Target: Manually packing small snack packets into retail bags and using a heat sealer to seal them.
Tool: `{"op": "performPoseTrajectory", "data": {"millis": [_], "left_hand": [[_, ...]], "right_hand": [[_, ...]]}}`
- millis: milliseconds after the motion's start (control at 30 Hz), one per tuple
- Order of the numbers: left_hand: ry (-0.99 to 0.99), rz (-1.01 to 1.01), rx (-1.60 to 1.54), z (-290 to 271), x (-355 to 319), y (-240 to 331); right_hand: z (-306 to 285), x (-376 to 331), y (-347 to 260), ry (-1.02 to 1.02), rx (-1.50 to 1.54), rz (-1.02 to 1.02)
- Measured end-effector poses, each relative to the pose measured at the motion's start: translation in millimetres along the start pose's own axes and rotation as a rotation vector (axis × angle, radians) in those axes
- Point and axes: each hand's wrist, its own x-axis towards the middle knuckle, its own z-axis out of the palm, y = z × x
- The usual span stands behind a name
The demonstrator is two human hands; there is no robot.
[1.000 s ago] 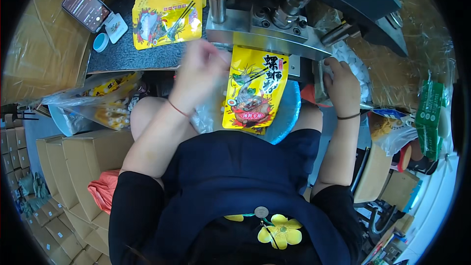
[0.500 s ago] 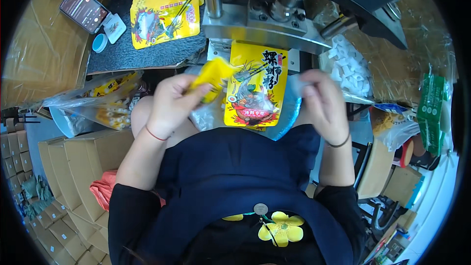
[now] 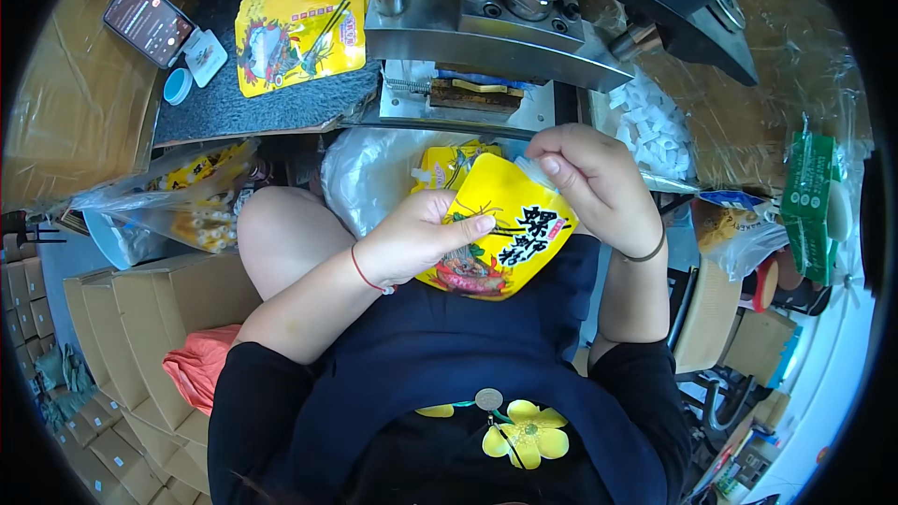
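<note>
My left hand is closed on a yellow printed pouch, its thumb lying across the front. The pouch is tilted above my lap, its top corner toward my right hand. My right hand pinches a small translucent plastic piece at that corner. Whether the piece is inside the pouch or just against its edge, I cannot tell. Behind the held pouch, other yellow pouches lie in a clear plastic bag. The press bed with its die is beyond my hands.
Stacked yellow pouches lie on a dark fuzzy mat at the far left, beside a phone and a round blue lid. White plastic pieces are heaped right of the press. Its metal bar overhangs the bed.
The pouch that lay in front of the press is gone from there, uncovering the die. My left hand has moved right and nearer; a yellow pouch is now held between both hands.
</note>
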Motion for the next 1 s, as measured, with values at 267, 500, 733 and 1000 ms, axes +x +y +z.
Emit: {"op": "performPoseTrajectory", "data": {"millis": [267, 500, 733, 1000], "left_hand": [[0.044, 0.1, 0.301, -7, 7, -10], [0.025, 0.037, 0.046, 4, 5, -6], [0.032, 0.037, -0.177, -15, 14, 6], [0.129, 0.155, -0.164, -38, 41, 34]], "right_hand": [[6, -8, -4, 0.252, 0.131, 0.193], [-1, -6, 8, -0.049, -0.077, 0.021], [-29, -19, 34, 0.239, -0.687, 0.403], [-28, -35, 87, 0.068, -0.685, 0.51]]}}
